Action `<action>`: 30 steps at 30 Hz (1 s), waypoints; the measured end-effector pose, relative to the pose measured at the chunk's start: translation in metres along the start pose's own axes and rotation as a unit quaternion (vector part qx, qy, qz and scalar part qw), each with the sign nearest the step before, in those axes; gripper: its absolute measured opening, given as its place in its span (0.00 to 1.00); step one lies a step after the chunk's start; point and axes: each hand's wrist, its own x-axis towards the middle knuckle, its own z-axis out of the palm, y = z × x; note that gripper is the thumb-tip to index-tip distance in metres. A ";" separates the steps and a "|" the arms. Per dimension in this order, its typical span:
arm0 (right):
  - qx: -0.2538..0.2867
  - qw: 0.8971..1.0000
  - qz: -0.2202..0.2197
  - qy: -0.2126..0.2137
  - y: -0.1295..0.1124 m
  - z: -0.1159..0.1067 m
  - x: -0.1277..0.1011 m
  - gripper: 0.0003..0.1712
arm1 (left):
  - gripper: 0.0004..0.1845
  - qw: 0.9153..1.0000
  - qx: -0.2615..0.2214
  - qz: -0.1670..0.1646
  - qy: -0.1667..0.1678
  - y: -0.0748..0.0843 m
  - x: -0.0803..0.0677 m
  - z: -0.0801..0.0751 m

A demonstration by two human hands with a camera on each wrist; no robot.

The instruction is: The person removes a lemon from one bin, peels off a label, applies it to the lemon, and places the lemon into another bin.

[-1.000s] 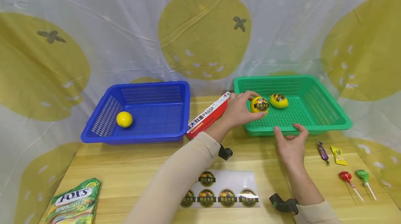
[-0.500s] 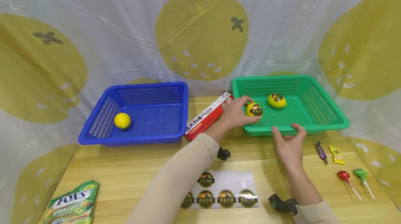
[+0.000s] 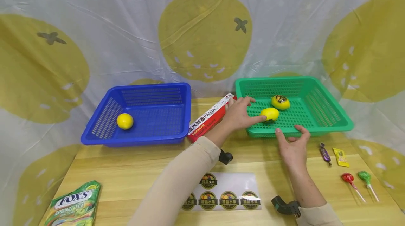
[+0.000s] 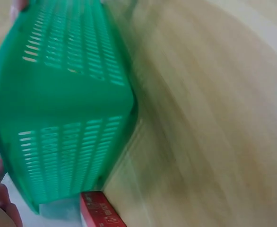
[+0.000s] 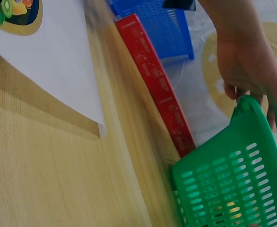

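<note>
My left hand [image 3: 238, 113] reaches over the left side of the green basket [image 3: 329, 129], fingers and thumb spread apart. Its thumb tip overlaps the near end of a yellow lemon [image 3: 270, 114] lying on the basket floor, with a dark patch at its underside. Behind this one is another lemon [image 3: 280, 102], bearing a round black-and-gold sticker. At the basket's front rim, my right hand [image 3: 292, 148] grips the edge, thumb and index finger on top, other fingers curled below. In the right wrist view the left hand [image 5: 252, 66] hangs above the basket corner.
The blue basket [image 3: 152, 140] at left holds one lemon [image 3: 125, 121]. Between the baskets lies a pasta box [image 3: 210, 117]. A sticker sheet [image 3: 234, 183] lies in front, a FOX'S bag [image 3: 74, 203] at left, wrapped sweets [image 3: 341, 157] and lollipops [image 3: 348, 178] at right.
My left hand has lowered the stickered lemon and let it go; its fingers have spread. The lemon has turned and sits farther right on the basket floor. My right hand stays at the rim.
</note>
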 end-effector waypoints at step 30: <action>-0.017 0.930 -0.238 -0.280 -0.060 0.104 -0.087 0.35 | 0.27 0.996 0.050 -0.075 0.015 -0.166 -0.160 -0.198</action>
